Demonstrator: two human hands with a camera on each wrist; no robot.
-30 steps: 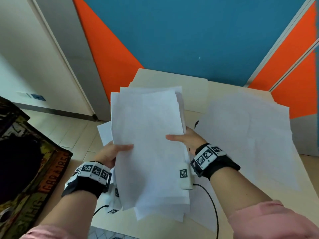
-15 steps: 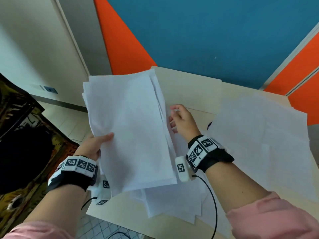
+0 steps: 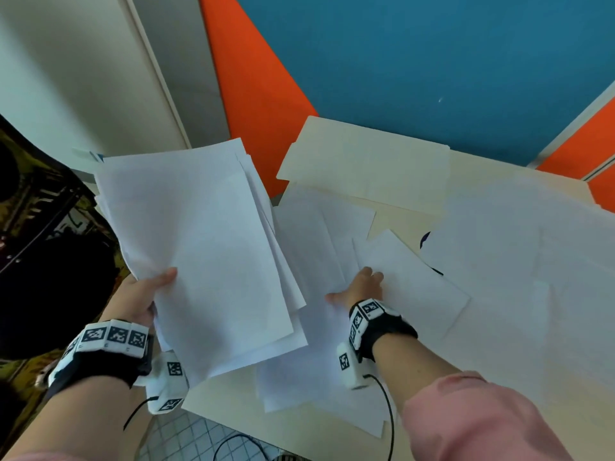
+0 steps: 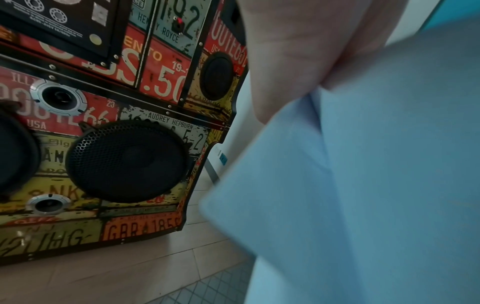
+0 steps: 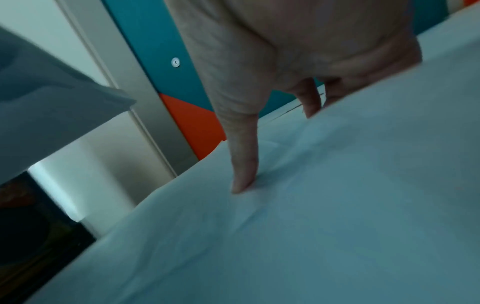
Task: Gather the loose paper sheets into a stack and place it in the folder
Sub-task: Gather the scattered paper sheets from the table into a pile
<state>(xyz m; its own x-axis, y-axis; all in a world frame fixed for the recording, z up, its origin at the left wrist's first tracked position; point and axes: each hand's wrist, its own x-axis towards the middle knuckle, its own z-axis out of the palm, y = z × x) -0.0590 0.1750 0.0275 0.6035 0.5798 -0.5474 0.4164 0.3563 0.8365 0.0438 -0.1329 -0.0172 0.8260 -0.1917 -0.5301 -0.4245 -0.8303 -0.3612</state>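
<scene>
My left hand (image 3: 156,287) grips a thick stack of white sheets (image 3: 206,254) by its lower left edge, thumb on top, holding it raised off the left end of the table. The left wrist view shows the palm (image 4: 285,51) against the stack (image 4: 376,185). My right hand (image 3: 359,291) rests on loose sheets (image 3: 316,244) lying on the table. Its thumb (image 5: 244,181) presses straight down on the paper and its fingertips are hidden beneath one sheet's edge (image 3: 409,277). A cream folder (image 3: 366,161) lies at the table's back. More loose sheets (image 3: 515,261) cover the right side.
A speaker cabinet (image 3: 33,244) decorated with licence plates stands on the floor at the left, close to the raised stack. A blue and orange wall (image 3: 399,61) rises behind the table. The table's front edge (image 3: 233,424) is near me, with wrist cables hanging over it.
My right hand let go of the stack and came down onto the loose sheets on the table. The left hand alone carried the stack away to the left.
</scene>
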